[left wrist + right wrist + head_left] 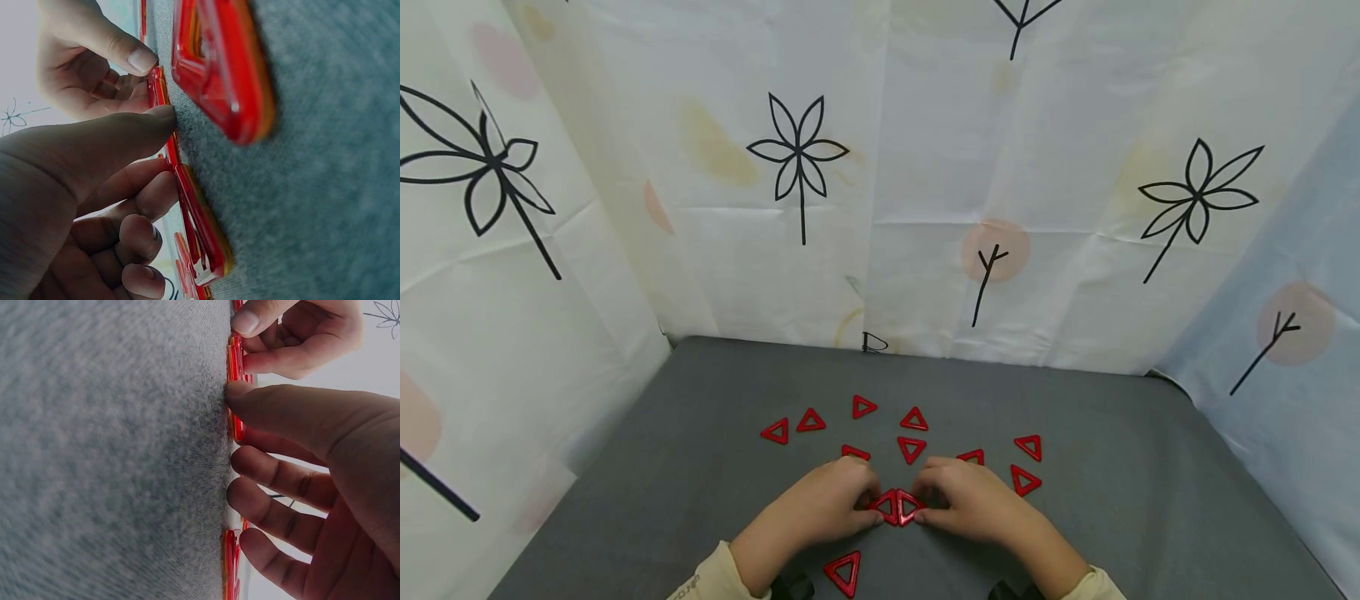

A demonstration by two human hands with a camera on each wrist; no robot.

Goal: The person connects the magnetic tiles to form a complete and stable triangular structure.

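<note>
Two red, hollow triangle tiles lie side to side on the grey table in the head view. My left hand [829, 500] pinches the left triangle tile [894, 507] between thumb and forefinger. Opposite it, my right hand [973, 500] holds the right triangle tile [902, 508] the same way, thumb on the near edge. The straight sides of both tiles meet between the hands. In the right wrist view, the other fingers of the right hand [300, 469] are spread and bent beside the tile. A larger-looking triangle tile [854, 575] lies nearer, below the left hand.
Several more red triangles lie scattered beyond the hands, among them a middle triangle [912, 441] and a right triangle [1015, 479]. Two are partly hidden behind the hands. A white patterned cloth [925, 292] rises around the back and sides of the table [1120, 467].
</note>
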